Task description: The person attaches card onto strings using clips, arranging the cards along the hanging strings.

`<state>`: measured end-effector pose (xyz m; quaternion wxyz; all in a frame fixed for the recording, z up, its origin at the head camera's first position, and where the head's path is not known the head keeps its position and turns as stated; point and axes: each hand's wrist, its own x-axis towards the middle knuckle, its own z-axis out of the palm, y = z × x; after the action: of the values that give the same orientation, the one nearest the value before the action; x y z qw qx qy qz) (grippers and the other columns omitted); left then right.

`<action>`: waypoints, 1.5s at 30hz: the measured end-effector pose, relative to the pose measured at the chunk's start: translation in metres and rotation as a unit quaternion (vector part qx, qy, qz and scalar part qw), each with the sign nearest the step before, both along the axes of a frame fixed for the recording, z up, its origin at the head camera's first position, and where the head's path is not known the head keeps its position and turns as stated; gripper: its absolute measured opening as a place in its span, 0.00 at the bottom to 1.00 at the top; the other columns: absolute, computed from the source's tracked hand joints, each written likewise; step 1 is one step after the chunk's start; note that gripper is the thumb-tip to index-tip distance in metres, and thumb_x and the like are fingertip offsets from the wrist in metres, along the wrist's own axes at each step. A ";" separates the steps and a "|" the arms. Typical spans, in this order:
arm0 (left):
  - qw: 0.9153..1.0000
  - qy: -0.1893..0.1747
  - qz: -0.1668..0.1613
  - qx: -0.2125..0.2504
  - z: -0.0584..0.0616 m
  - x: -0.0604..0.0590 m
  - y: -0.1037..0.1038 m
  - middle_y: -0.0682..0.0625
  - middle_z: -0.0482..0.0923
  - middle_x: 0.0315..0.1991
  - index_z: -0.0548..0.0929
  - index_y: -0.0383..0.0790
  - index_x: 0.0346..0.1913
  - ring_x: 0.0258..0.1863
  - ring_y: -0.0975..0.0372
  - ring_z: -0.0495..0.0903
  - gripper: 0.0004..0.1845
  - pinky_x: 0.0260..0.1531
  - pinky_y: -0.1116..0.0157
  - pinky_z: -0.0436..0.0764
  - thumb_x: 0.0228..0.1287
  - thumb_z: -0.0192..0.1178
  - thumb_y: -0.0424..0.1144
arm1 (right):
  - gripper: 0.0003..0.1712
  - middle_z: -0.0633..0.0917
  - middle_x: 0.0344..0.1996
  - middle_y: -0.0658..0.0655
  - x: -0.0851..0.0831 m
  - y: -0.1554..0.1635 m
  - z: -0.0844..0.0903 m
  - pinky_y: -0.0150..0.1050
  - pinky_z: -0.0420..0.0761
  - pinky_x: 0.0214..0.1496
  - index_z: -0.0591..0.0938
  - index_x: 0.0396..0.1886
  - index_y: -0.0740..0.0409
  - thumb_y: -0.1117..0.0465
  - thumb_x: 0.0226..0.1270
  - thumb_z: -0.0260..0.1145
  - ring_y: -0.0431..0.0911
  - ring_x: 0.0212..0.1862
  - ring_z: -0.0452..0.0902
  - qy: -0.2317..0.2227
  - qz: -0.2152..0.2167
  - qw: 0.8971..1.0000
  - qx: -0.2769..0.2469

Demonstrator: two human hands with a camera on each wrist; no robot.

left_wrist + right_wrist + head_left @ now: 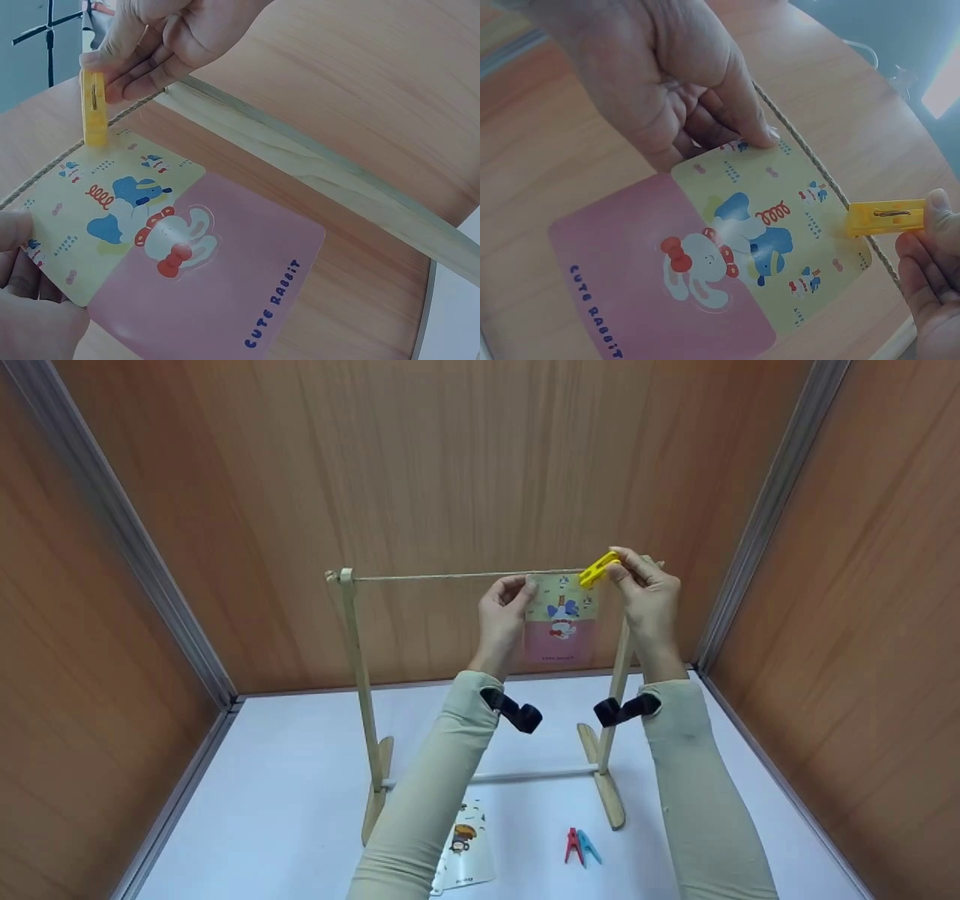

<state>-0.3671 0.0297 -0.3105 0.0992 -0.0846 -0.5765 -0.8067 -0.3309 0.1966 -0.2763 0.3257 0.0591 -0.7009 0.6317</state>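
A yellow-and-pink rabbit card (561, 619) (157, 240) (727, 262) hangs against the string (450, 576) of a small wooden rack (360, 690). My left hand (504, 604) (675, 82) pinches the card's upper left corner at the string. My right hand (646, 585) (161, 37) pinches a yellow clothespin (598, 568) (94, 109) (885, 217), whose tip sits on the card's upper right edge at the string.
On the white table (285, 780) lie a red peg (572, 844) and a blue peg (589, 847) near the rack's right foot (609, 802). Another picture card (465, 847) lies by my left sleeve. Wooden walls close in the back and both sides.
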 end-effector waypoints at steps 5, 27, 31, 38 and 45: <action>1.000 -0.004 -0.008 0.028 0.001 0.000 0.000 0.51 0.76 0.37 0.78 0.32 0.47 0.37 0.64 0.74 0.10 0.37 0.72 0.75 0.65 0.60 0.31 | 0.19 0.81 0.41 0.47 0.002 -0.001 0.003 0.29 0.78 0.54 0.82 0.53 0.61 0.60 0.63 0.64 0.38 0.47 0.78 0.001 0.000 1.000 -0.005; 0.999 0.010 -0.012 0.048 0.001 -0.005 0.000 0.51 0.76 0.37 0.78 0.32 0.47 0.37 0.65 0.75 0.10 0.37 0.72 0.76 0.65 0.60 0.31 | 0.18 0.81 0.35 0.44 -0.006 -0.006 0.007 0.27 0.80 0.50 0.83 0.51 0.63 0.62 0.62 0.65 0.36 0.42 0.78 0.039 -0.028 0.999 -0.011; 0.999 0.012 -0.007 0.039 0.001 -0.005 0.001 0.51 0.77 0.36 0.78 0.31 0.47 0.36 0.65 0.76 0.10 0.36 0.72 0.76 0.65 0.60 0.31 | 0.18 0.81 0.35 0.44 -0.007 -0.006 0.007 0.27 0.80 0.50 0.83 0.51 0.64 0.63 0.62 0.65 0.35 0.42 0.78 0.045 -0.028 0.999 -0.006; 0.999 0.008 -0.003 0.034 0.003 -0.005 0.001 0.52 0.76 0.36 0.78 0.32 0.47 0.36 0.65 0.75 0.09 0.35 0.73 0.76 0.65 0.60 0.31 | 0.19 0.81 0.38 0.46 -0.006 -0.005 0.010 0.30 0.79 0.53 0.83 0.52 0.62 0.60 0.63 0.64 0.37 0.45 0.79 0.031 -0.029 0.999 -0.006; 0.998 0.009 -0.017 0.064 0.002 -0.004 0.002 0.51 0.75 0.36 0.77 0.32 0.46 0.37 0.64 0.75 0.08 0.36 0.72 0.76 0.65 0.59 0.30 | 0.19 0.81 0.39 0.47 -0.005 -0.007 0.014 0.29 0.79 0.52 0.83 0.53 0.59 0.59 0.63 0.64 0.37 0.45 0.79 0.015 -0.031 0.999 0.002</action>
<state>-0.3713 0.0313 -0.3080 0.0954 -0.0951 -0.5216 -0.8425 -0.3359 0.1900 -0.2621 0.3558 0.0476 -0.6983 0.6193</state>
